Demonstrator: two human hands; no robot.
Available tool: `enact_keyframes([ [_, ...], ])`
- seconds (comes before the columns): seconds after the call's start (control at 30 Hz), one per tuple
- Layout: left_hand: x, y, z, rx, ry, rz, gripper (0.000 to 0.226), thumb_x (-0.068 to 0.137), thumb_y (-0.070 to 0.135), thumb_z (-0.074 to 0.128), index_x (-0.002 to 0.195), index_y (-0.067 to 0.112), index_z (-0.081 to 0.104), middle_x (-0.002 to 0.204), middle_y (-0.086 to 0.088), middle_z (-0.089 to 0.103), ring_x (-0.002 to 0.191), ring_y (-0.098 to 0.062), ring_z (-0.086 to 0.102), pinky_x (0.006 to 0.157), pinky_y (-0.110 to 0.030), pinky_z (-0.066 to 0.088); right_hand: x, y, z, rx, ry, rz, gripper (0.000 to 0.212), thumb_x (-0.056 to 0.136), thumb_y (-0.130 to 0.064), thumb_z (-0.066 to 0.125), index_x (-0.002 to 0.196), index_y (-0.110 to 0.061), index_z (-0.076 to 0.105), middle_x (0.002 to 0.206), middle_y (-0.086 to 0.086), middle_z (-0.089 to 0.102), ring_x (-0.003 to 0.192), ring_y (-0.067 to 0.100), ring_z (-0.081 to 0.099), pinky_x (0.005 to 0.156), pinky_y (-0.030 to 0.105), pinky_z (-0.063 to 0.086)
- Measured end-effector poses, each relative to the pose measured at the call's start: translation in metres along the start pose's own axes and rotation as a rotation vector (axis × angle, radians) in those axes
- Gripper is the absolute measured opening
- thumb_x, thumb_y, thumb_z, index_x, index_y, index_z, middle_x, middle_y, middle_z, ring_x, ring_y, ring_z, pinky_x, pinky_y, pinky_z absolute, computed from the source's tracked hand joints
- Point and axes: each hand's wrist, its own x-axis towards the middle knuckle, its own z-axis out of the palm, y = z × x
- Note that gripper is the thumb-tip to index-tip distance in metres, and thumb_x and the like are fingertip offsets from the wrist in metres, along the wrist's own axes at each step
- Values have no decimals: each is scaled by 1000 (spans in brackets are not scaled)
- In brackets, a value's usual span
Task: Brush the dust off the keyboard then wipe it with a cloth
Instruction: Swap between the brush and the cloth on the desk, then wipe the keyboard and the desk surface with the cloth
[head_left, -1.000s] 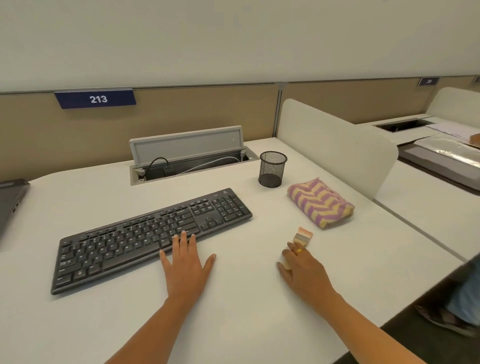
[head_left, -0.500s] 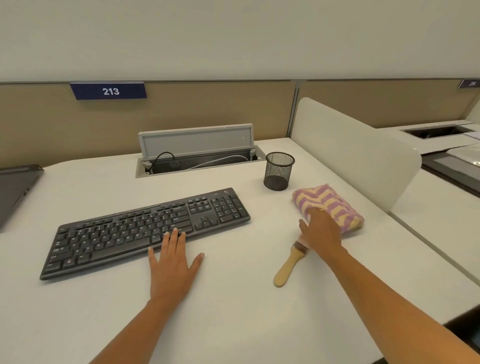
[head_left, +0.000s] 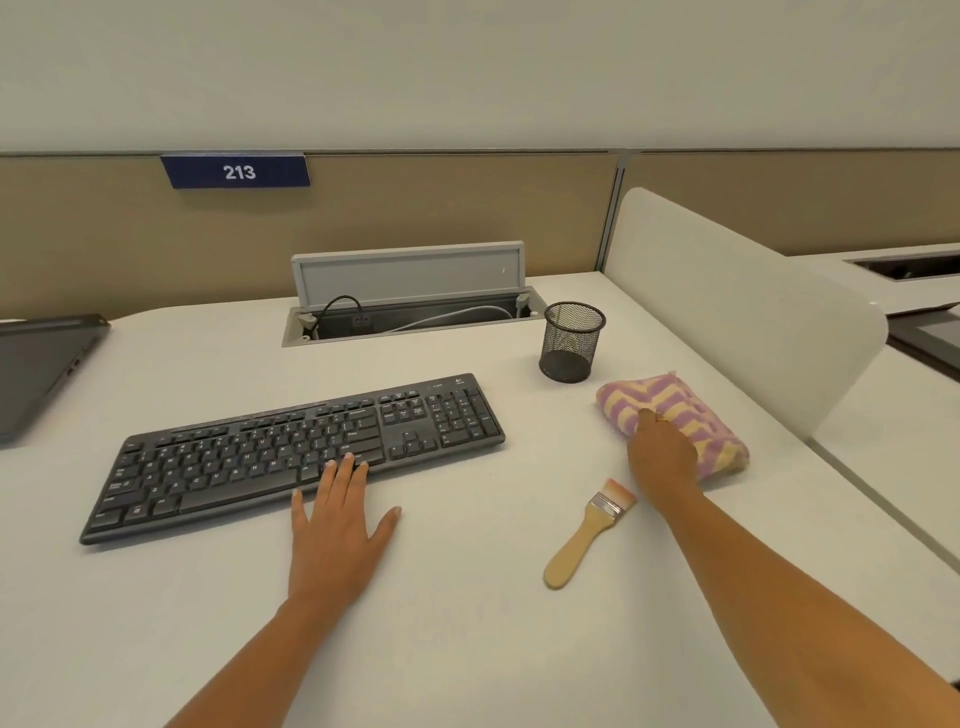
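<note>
A black keyboard (head_left: 260, 457) lies slanted on the white desk (head_left: 467, 649). My left hand (head_left: 337, 519) rests flat on the desk, fingers straight, fingertips touching the keyboard's front edge. To the right lies a folded cloth (head_left: 691, 410) with pink and yellow zigzag stripes. My right hand (head_left: 662, 457) is on its near left part, fingers curled down into the fabric. A small brush (head_left: 587, 535) with a wooden handle and pinkish bristles lies free on the desk just left of my right wrist.
A black mesh pen cup (head_left: 571, 343) stands behind the cloth. An open cable hatch (head_left: 410, 296) with cords sits at the back. A dark laptop (head_left: 36, 374) is at the far left. A white rounded divider (head_left: 727, 301) bounds the desk on the right.
My right hand let go of the brush, left it on the desk and reached forward onto the cloth. My left hand stayed at the keyboard's front edge.
</note>
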Motion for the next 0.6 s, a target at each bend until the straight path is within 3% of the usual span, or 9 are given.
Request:
enact_keyframes([
  [0.13,-1,-1,0,7,-14,5,100,71,72,-5,152,17,20,160,3,8,147,-13,1,116,-44,-4,1,1,-6,-24,72,19,29,100,-10,32,126,-7,44,119,14,59,109,31,58,86,36,47],
  [0.2,-1,-2,1,-5,16,11,101,74,75,-2,150,15,26,159,0,16,147,-16,9,116,-47,2,1,-1,-10,-28,125,28,28,99,-10,34,124,-4,46,117,17,60,107,34,59,84,38,47],
  [0.27,-1,-3,1,-45,48,0,98,77,74,4,147,12,32,157,-3,23,146,-19,17,116,-49,7,4,-8,-14,38,193,47,27,99,-10,35,121,-3,49,112,20,62,103,37,61,82,40,47],
  [0.4,-1,-11,-6,-93,55,-39,97,74,71,5,149,12,28,158,-3,19,146,-19,13,117,-47,4,7,-40,-32,202,324,72,29,98,-14,39,124,-7,50,108,21,64,96,40,63,76,37,45],
  [0.6,0,-44,-18,-52,72,-74,96,76,70,6,148,11,30,157,-5,22,146,-21,17,115,-51,8,-20,-124,-46,288,426,-153,35,97,-21,46,130,-10,48,106,16,65,92,33,63,68,33,38],
])
